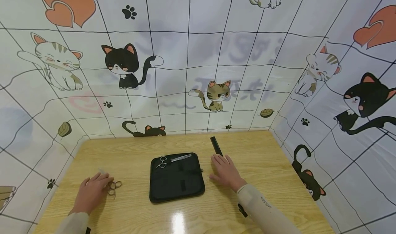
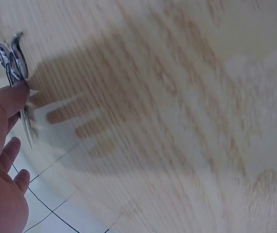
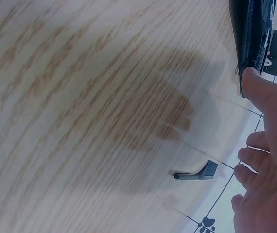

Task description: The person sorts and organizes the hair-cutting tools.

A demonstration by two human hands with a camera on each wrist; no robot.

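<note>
My left hand point(image 1: 92, 191) is over the left part of the wooden table. Its thumb and forefinger pinch a silver pair of scissors point(image 2: 17, 63) near the pivot. The finger loops point(image 1: 115, 186) stick out to the right of the hand and the blade tip points away. Palm down, my right hand point(image 1: 227, 172) lies just right of the black case with its fingers fairly straight and nothing in them. A black comb point(image 1: 216, 146) lies beyond those fingertips, its near end hidden by them. In the right wrist view the thumb overlaps the edge of the case point(image 3: 248, 39).
The flat black case point(image 1: 176, 182) lies mid-table with a second silver pair of scissors point(image 1: 173, 160) across its top. A small zip pull sits on its right side. White cloth walls point(image 1: 173, 55) printed with cats and a grid rise behind and beside the table point(image 1: 260, 151).
</note>
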